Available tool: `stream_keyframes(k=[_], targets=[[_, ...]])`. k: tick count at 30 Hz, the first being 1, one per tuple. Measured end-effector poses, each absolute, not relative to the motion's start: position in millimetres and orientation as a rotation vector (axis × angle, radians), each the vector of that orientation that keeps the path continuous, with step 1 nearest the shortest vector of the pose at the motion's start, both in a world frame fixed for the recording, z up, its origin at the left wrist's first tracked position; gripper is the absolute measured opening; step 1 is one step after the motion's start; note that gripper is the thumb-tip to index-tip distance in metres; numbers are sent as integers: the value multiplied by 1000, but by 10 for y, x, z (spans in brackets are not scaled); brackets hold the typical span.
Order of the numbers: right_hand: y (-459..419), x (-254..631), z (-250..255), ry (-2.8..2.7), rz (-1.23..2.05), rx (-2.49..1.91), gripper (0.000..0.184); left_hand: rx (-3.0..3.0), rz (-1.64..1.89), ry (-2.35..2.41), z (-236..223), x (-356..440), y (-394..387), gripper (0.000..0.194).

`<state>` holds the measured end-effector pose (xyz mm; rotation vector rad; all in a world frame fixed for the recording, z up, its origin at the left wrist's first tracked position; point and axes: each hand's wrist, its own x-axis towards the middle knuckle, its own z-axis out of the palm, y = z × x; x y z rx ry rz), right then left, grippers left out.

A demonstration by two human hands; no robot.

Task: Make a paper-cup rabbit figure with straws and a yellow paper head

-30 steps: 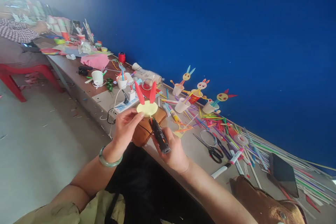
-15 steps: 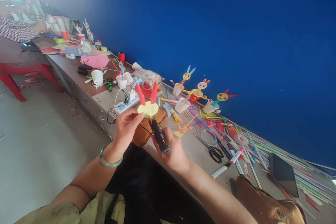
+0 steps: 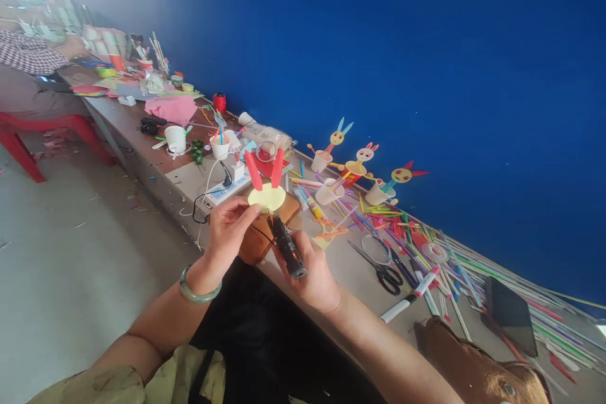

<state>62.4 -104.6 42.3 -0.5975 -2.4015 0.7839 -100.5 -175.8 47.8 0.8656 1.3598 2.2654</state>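
My left hand (image 3: 227, 235) pinches the lower edge of a yellow paper disc (image 3: 267, 197) that has two red paper ears sticking up. My right hand (image 3: 310, 274) is closed around a black pen-shaped tool (image 3: 286, 245), whose tip points up at the bottom of the disc. Both hands hover just above the table's near edge, over a brown leather bag (image 3: 258, 237). A green bangle sits on my left wrist.
The long table (image 3: 350, 274) runs along a blue wall. It carries paper cups with bunny figures (image 3: 351, 167), a heap of coloured straws (image 3: 416, 233), scissors (image 3: 381, 268), a white marker (image 3: 409, 303), a power strip (image 3: 227, 188) and a dark phone (image 3: 511, 315). Another person sits at far left on a red stool (image 3: 28, 132).
The paper disc with ears has dropped slightly and tilted a little. My hands have barely shifted.
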Motion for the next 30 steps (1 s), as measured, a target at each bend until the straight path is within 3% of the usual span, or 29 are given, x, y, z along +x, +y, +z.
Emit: stream_keyframes(k=[15,23,26,30], targets=[[-1028,616,407,-2445,790,-587,16,838,2294,1355,473,-1020,-1753,19],[-918,526,394,-2228,900,-713,21,683,2578,1489,487,-1527,-1937,22],[-772,321,508,-2132,988,-631,21,661,2662,1532,509,-1697,-2040,22],[-370,-265,891,-2023,772,-578,21,666,2692,1568,484,-1780,-2107,20]])
